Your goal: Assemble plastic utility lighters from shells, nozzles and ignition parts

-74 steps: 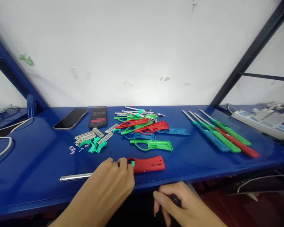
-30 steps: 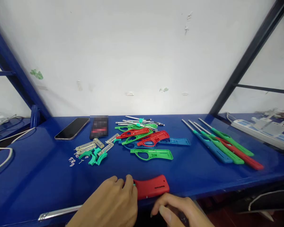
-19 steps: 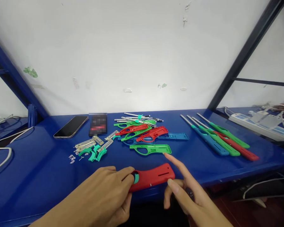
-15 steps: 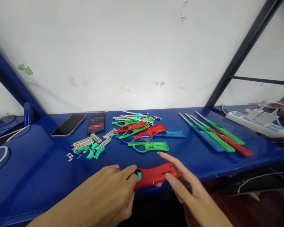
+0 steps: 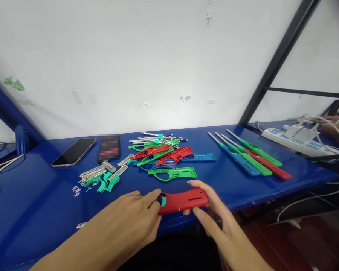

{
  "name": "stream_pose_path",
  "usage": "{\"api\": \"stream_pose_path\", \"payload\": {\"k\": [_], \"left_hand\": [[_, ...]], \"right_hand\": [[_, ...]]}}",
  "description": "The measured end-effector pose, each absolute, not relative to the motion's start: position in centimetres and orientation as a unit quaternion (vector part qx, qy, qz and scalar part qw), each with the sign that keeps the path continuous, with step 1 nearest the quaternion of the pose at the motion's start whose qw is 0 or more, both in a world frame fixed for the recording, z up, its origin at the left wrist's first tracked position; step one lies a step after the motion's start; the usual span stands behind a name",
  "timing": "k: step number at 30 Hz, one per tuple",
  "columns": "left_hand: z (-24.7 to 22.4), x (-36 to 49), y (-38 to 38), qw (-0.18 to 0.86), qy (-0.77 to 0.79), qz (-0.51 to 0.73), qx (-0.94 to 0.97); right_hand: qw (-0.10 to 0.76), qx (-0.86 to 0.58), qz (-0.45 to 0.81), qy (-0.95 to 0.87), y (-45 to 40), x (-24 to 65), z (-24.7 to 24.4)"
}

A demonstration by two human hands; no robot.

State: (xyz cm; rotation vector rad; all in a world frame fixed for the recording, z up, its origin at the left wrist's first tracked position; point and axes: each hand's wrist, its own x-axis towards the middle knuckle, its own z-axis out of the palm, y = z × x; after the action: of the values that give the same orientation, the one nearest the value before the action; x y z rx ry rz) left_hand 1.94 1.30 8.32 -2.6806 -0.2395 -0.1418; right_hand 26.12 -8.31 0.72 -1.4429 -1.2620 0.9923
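Observation:
My left hand [image 5: 135, 214] is closed around the trigger end of a red stick lighter [image 5: 183, 200], and its fingers hide part of that end. A teal trigger shows beside the fingertips. At the other end, my right hand [image 5: 220, 222] holds the handle, with its index finger along the top edge and its thumb at the lower edge. A metal tube tip [image 5: 80, 225] shows past my left forearm; the forearm hides what it joins. Just beyond my hands lies a green lighter half-shell [image 5: 183, 172], open side up.
Behind are red, green and blue half-shells and metal tubes [image 5: 152, 134]. To the left lie teal triggers [image 5: 103, 186], clear fuel tanks [image 5: 92, 173], small clips [image 5: 76, 191], a phone [image 5: 74, 152] and a dark pack [image 5: 109, 145]. Several whole lighters [image 5: 243, 162] and a power strip [image 5: 282, 141] are at right.
The view has shifted slightly, and a metal tube tip now shows beside my left forearm. My right fingers have closed in on the red lighter's handle end. The left hand keeps its hold.

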Motion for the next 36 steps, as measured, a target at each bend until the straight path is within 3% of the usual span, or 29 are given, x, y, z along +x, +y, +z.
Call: {"api": "stream_pose_path", "payload": {"k": [5,9,12,18,26,31,36], "left_hand": [[6.6,-0.2,1.7,0.184,-0.11,-0.112,-0.97],[3.1,-4.0,1.6,0.134,-0.255,-0.177,-0.941],[1.4,-5.2,1.4,0.125,-0.277,-0.199,-0.932],[1.4,-3.2,1.2,0.077,-0.27,-0.292,-0.914],[1.5,-3.3,1.0,-0.038,-0.286,-0.271,-0.918],[2.0,-3.4,0.7,-0.034,-0.285,-0.25,-0.925],[1.4,-3.9,-1.5,0.072,-0.288,-0.237,-0.925]], "right_hand": [[0.468,-0.605,0.395,-0.509,-8.1,26.1,0.7],[0.471,-0.588,0.408,-0.516,-7.8,26.0,1.3],[0.478,-0.575,0.434,-0.503,-7.7,25.9,1.5],[0.512,-0.541,0.515,-0.425,-7.1,25.6,1.2],[0.52,-0.543,0.518,-0.408,-7.1,24.8,1.1],[0.509,-0.526,0.536,-0.421,-7.0,25.5,1.9],[0.432,-0.494,0.575,-0.489,-7.8,27.5,2.9]]}}
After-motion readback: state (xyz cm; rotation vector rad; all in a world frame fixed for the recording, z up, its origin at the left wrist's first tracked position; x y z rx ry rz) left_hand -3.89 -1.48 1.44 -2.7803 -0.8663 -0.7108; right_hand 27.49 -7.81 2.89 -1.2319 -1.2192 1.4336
